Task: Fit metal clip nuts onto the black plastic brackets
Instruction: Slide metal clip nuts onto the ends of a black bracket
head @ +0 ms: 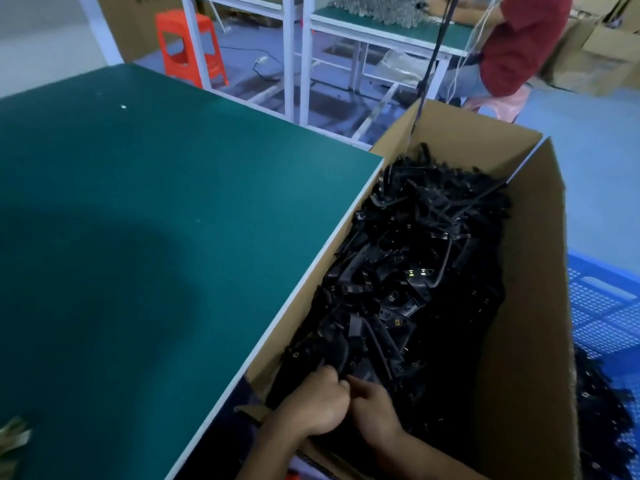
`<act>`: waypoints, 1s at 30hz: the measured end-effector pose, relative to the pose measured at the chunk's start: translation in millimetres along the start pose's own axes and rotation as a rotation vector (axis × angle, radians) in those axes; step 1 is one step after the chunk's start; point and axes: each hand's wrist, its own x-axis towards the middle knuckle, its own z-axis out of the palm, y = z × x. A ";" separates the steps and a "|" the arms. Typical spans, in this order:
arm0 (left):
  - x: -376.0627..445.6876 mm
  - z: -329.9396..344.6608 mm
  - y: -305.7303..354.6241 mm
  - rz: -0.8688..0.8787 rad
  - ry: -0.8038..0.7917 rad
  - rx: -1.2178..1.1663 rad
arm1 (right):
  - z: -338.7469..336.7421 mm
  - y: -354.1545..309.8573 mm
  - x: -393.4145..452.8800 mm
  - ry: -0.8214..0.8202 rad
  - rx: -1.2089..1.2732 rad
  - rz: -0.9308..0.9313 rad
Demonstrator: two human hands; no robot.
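A tall cardboard box (533, 306) stands to the right of the green table and is heaped with several black plastic brackets (415, 271); small metal clip nuts (417, 271) glint on some of them. Both hands reach into the near end of the heap. My left hand (317, 407) has its fingers curled down into the brackets. My right hand (372, 405) lies right beside it, fingers also curled among the brackets. What each hand holds is hidden by the fingers and the dark pile.
The green table top (138, 237) spreads to the left, with a small pile of pale metal parts (14, 441) at its near left edge. A blue plastic crate (602, 306) sits right of the box. A person in red (519, 43) works at a far bench; an orange stool (188, 46) stands behind.
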 end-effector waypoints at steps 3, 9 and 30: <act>-46.2 -16.5 3.4 0.197 0.101 0.058 | -12.0 -27.5 -22.8 0.040 -0.095 -0.087; -162.4 -85.7 -31.4 0.732 0.330 -0.571 | 28.1 -119.1 -46.6 0.090 0.018 -0.415; -239.7 -207.2 -292.9 0.303 1.929 -0.987 | 640.0 -272.7 -62.2 -0.664 -0.251 -0.688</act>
